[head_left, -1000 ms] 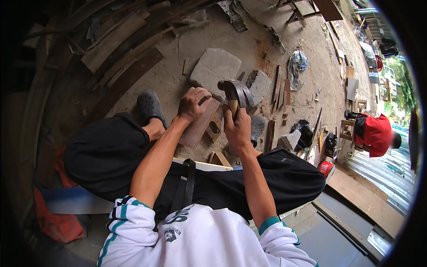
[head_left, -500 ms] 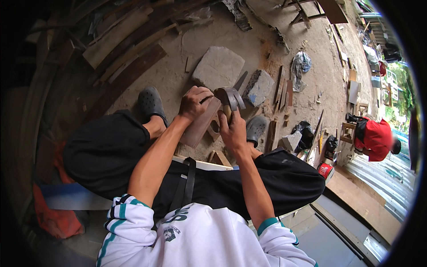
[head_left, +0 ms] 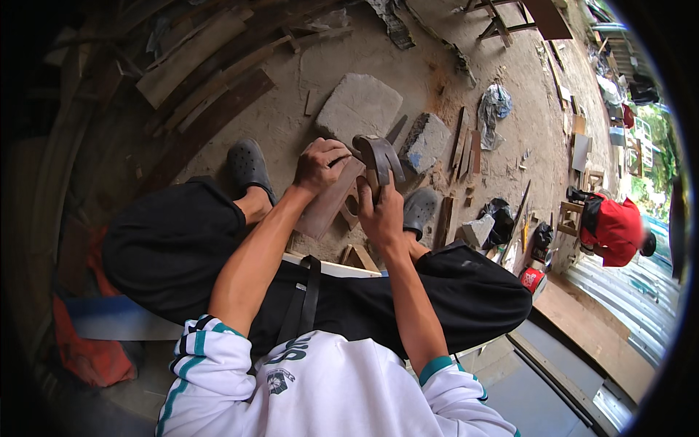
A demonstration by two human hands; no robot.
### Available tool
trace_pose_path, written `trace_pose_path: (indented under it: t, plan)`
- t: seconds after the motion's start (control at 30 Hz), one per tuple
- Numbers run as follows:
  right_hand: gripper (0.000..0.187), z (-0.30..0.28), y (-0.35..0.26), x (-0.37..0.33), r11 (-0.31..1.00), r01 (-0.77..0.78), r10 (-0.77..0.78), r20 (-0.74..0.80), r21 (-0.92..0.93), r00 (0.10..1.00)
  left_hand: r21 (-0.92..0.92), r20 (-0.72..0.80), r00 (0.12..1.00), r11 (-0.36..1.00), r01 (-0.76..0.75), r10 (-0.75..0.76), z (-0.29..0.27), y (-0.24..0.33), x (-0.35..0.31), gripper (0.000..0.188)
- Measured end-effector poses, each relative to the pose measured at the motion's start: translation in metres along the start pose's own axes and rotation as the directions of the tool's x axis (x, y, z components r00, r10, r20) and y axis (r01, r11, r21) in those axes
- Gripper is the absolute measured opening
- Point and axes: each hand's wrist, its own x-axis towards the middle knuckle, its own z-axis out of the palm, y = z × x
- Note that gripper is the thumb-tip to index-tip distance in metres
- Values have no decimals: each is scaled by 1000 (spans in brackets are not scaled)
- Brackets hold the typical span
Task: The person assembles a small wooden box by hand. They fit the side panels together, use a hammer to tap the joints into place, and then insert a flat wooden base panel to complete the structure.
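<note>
My left hand is closed round the far end of a brown wooden block, which slants down toward my lap. Close beside it, my right hand grips a claw hammer by its handle near the head. The dark metal hammer head stands just right of the block's far end, its curved claw pointing right. Under the block shows a wooden piece with a rounded hole. Beyond the hammer sticks out a dark tapered blade; whether it joins that piece I cannot tell.
A large flat stone and a rough block lie ahead on the dirt floor. Planks are piled at the far left. Wood offcuts and a black plastic bag lie right. A person in red bends at the far right.
The hammer head has tipped slightly and shifted a little in my right hand's grip. My left hand and the wooden block stay almost in place.
</note>
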Motion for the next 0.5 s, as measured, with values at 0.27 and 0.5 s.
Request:
trace_pose_path:
  t: [0.27,0.5]
  plan:
    - [38,6,8,-1,998,-58,59,43,-21,997,-10,16,1000,1000,-1,2,1,-7,-4,9]
    - [38,13,22,3,999,-42,45,83,-33,996,7,19,1000,1000,-17,17,-1,-3,-1,7]
